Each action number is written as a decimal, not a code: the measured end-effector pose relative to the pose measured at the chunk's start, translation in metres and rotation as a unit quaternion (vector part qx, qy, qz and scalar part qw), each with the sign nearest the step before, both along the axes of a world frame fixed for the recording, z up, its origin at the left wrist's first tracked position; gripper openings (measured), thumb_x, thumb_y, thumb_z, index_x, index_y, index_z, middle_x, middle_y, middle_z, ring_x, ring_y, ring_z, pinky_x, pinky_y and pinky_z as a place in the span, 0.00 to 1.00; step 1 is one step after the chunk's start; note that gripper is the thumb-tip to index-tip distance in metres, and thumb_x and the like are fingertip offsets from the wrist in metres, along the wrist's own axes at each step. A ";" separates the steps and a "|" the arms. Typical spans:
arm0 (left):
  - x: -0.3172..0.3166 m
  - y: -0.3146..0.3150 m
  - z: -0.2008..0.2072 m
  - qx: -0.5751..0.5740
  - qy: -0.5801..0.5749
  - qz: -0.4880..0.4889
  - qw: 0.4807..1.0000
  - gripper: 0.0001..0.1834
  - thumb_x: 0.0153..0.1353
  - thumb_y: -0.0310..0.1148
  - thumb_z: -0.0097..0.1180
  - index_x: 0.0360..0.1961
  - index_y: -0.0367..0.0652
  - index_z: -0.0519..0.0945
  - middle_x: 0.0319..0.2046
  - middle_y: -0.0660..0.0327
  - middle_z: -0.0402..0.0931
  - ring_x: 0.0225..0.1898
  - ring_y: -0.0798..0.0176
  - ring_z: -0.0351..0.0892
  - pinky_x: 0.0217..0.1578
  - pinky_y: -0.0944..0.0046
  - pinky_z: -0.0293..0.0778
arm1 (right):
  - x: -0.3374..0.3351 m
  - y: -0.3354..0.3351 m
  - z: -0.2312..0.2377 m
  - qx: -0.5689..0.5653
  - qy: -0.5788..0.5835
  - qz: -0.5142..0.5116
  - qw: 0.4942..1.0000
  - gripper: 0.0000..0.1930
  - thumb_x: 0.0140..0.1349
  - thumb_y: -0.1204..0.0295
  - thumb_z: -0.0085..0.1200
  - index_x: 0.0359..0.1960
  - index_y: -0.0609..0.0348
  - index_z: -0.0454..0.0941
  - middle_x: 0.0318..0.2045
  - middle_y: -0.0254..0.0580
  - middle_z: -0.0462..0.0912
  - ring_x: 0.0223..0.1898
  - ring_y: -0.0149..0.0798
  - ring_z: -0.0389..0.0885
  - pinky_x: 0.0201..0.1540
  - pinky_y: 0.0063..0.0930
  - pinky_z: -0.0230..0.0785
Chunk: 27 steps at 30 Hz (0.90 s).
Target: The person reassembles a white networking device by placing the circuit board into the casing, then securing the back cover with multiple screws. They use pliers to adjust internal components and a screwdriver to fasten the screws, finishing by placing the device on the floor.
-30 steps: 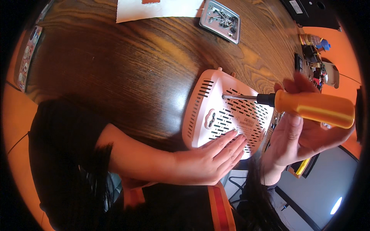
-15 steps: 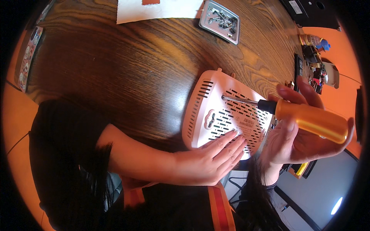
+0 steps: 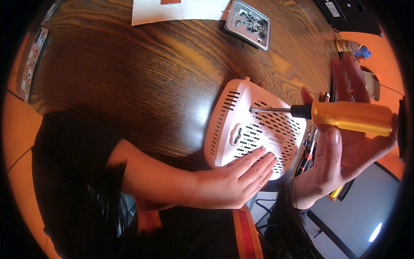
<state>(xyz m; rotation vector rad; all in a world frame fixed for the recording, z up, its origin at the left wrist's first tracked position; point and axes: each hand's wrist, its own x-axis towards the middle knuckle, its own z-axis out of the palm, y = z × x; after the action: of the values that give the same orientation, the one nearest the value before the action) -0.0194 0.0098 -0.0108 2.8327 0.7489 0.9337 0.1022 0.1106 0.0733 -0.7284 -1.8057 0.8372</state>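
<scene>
The white plastic device housing with rounded corners and slotted vents [image 3: 263,123] rests on the dark brown wood-grain tabletop [image 3: 129,77], to the right of centre, slotted face toward the viewer. The face also carries a keyhole-shaped recess [image 3: 236,135] and a printed label [image 3: 276,138].

Left hand [image 3: 239,183]: laid flat across the lower part of the housing, fingers extended and close together, fingertips in contact with the slotted face. It is not clamped on anything.

Right hand [image 3: 351,151]: positioned at the screwdriver with a yellow handle, black collar and bare metal shaft [image 3: 327,113]. The hand is spread, thumb below the handle and fingers apart above it; the fingers are blurred. The butt of the handle lies against the hand. Firmness of contact cannot be determined.

Screwdriver tip: located at a round hole near the upper left corner of the housing face; depth of entry is hidden.

Adjacent items: a shallow grey rectangular tray [image 3: 241,31] holds loose screws [image 3: 254,26] beyond the housing. A white paper sheet [image 3: 185,11] lies just beside the tray, on its left. A slim red-and-black object [image 3: 306,159] lies between the housing and the right hand
</scene>
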 end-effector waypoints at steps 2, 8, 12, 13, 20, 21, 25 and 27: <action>-0.001 -0.001 0.001 -0.001 0.005 -0.003 1.000 0.25 0.54 0.38 0.43 0.47 0.30 0.76 0.52 0.45 0.72 0.58 0.50 0.68 0.60 0.46 0.61 | 0.000 0.000 0.001 0.022 -0.052 0.020 0.998 0.37 0.60 0.78 0.50 0.65 0.40 0.44 0.47 0.64 0.71 0.43 0.52 0.78 0.39 0.47 0.79; 0.000 -0.001 0.002 0.002 0.014 0.001 1.000 0.24 0.55 0.37 0.43 0.47 0.31 0.76 0.52 0.46 0.72 0.58 0.50 0.68 0.59 0.46 0.61 | 0.004 -0.004 0.001 0.111 -0.134 -0.032 0.984 0.39 0.58 0.79 0.54 0.65 0.43 0.42 0.40 0.64 0.75 0.35 0.47 0.82 0.38 0.39 0.80; 0.001 0.002 0.002 0.005 0.010 0.003 1.000 0.23 0.56 0.36 0.43 0.46 0.31 0.76 0.52 0.46 0.72 0.58 0.51 0.69 0.59 0.47 0.62 | 0.009 0.000 0.003 0.029 -0.038 -0.111 0.993 0.37 0.60 0.78 0.51 0.65 0.44 0.42 0.41 0.65 0.75 0.36 0.50 0.81 0.38 0.41 0.80; 0.001 0.002 0.002 0.005 0.008 0.003 1.000 0.23 0.56 0.36 0.43 0.46 0.31 0.76 0.51 0.47 0.73 0.58 0.51 0.69 0.59 0.47 0.63 | 0.010 0.002 0.004 0.060 -0.081 -0.077 0.992 0.36 0.60 0.77 0.50 0.65 0.44 0.42 0.41 0.65 0.75 0.36 0.51 0.81 0.38 0.42 0.80; 0.003 0.003 0.002 0.005 0.002 0.002 1.000 0.22 0.55 0.36 0.44 0.46 0.31 0.77 0.51 0.46 0.73 0.57 0.51 0.70 0.58 0.48 0.64 | 0.012 0.007 0.006 0.040 -0.058 0.012 0.997 0.31 0.61 0.74 0.51 0.63 0.49 0.49 0.40 0.63 0.74 0.38 0.51 0.80 0.39 0.46 0.79; 0.003 0.004 0.001 0.004 -0.001 0.002 1.000 0.22 0.55 0.36 0.44 0.46 0.31 0.77 0.51 0.46 0.73 0.57 0.51 0.70 0.58 0.48 0.64 | 0.013 0.007 0.005 0.039 -0.049 0.047 0.997 0.29 0.62 0.74 0.51 0.62 0.49 0.51 0.40 0.63 0.74 0.38 0.51 0.80 0.39 0.47 0.79; 0.000 0.002 0.002 0.004 0.021 -0.016 1.000 0.25 0.57 0.39 0.45 0.49 0.30 0.74 0.52 0.45 0.72 0.57 0.46 0.68 0.59 0.42 0.61 | 0.013 0.004 0.003 0.077 -0.102 0.016 0.992 0.30 0.61 0.73 0.51 0.62 0.46 0.49 0.39 0.63 0.75 0.36 0.51 0.80 0.37 0.46 0.80; 0.000 0.002 0.002 -0.001 0.022 -0.021 1.000 0.25 0.57 0.39 0.45 0.50 0.30 0.74 0.52 0.44 0.72 0.57 0.46 0.68 0.59 0.42 0.61 | 0.013 0.002 0.003 0.089 -0.115 0.008 0.989 0.31 0.61 0.73 0.52 0.62 0.45 0.49 0.39 0.63 0.75 0.35 0.51 0.81 0.36 0.45 0.80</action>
<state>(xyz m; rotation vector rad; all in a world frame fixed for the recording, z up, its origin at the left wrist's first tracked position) -0.0196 0.0122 -0.0092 2.8648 0.6923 0.8680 0.1156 0.1125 0.0763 -0.7172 -2.0648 0.6123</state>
